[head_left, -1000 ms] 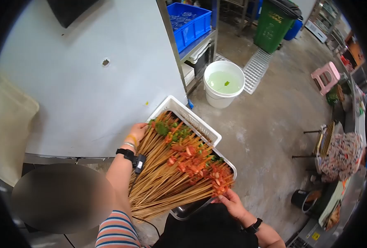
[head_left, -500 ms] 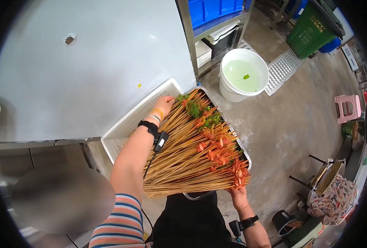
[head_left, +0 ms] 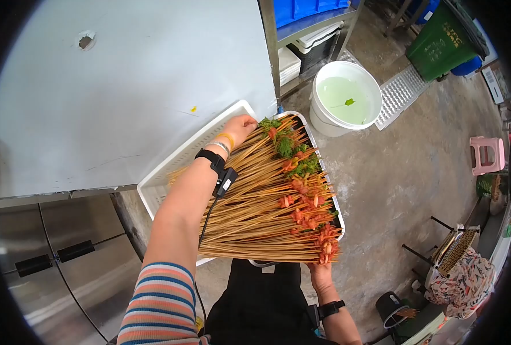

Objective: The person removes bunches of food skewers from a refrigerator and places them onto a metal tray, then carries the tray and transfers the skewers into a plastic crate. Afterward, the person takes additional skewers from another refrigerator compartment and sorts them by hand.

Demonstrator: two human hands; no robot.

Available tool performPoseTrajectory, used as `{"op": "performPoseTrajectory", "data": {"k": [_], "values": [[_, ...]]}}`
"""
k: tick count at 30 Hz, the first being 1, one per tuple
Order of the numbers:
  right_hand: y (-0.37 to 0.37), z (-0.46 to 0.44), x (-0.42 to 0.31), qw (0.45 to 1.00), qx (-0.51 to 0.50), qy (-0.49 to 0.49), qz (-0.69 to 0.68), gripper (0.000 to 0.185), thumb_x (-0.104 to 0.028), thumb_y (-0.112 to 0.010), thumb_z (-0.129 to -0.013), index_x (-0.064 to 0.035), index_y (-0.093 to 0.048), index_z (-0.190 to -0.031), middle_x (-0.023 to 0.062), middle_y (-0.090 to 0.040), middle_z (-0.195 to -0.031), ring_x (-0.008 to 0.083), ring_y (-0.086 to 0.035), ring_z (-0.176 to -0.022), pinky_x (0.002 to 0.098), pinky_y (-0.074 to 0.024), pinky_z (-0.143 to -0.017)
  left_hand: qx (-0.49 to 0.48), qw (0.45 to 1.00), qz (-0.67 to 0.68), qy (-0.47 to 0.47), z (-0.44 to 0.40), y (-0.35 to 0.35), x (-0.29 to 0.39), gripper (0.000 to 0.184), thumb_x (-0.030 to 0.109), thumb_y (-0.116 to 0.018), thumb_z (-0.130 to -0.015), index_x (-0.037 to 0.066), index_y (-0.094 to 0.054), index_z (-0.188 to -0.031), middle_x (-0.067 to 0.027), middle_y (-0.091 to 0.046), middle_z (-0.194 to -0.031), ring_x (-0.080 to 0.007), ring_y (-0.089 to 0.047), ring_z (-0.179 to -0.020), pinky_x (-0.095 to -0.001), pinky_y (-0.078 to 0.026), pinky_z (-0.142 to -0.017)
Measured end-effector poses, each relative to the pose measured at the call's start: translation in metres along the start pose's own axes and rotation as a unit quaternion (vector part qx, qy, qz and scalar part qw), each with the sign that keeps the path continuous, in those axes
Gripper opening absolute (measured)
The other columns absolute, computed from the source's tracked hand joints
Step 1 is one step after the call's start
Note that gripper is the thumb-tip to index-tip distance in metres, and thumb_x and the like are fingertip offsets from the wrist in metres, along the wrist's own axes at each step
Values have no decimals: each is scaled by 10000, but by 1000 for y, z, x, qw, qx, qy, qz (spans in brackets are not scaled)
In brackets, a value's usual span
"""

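A wide bunch of food skewers point(head_left: 249, 201) lies fanned out before me, its bare bamboo ends on the left. Orange-red pieces of food point(head_left: 310, 215) and green dill-like sprigs point(head_left: 285, 146) sit at the right ends. My left hand point(head_left: 241, 127) is closed at the bunch's far edge, fingers curled beside the sprigs. At the near right corner, my right hand point(head_left: 322, 276) grips the edge of the bunch from below, its fingers partly hidden. Under the food ends a dark tray with a pale rim point(head_left: 340, 221) shows. A white perforated basket point(head_left: 152, 183) is partly covered by the skewers.
A grey-white tabletop point(head_left: 123, 109) spans the upper left. Beyond the tray stands a white bucket point(head_left: 345, 99) of greenish water with a floating leaf. A metal shelf point(head_left: 310, 30), a green bin point(head_left: 444, 46) and a pink stool point(head_left: 486, 155) stand farther off.
The skewers' bare ends have shifted away from me, and the bunch lies slightly turned. My right hand has moved a little left with its near corner. The camera view has shifted slightly.
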State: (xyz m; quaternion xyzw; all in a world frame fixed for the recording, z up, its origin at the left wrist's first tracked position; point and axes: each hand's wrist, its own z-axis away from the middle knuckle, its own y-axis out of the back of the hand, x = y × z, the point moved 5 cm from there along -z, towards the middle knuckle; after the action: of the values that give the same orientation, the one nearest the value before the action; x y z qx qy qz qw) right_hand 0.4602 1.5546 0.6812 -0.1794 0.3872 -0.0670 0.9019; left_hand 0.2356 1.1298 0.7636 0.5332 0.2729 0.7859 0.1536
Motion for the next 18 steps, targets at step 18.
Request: {"op": "performPoseTrajectory", "data": {"k": [18], "values": [[-6,43,-9,1000,-3,8,-26,357,-24,-517,-886,-59,-454,-1236,51,-563,-1135,190,-562,-1034,323,-491,-855,-20,1000,14,-1,43,31,21,337,170,-547,-908,78,-534,-1232,-101,-620,-1057,-180,-574,-965,-306,-446,-870]]}}
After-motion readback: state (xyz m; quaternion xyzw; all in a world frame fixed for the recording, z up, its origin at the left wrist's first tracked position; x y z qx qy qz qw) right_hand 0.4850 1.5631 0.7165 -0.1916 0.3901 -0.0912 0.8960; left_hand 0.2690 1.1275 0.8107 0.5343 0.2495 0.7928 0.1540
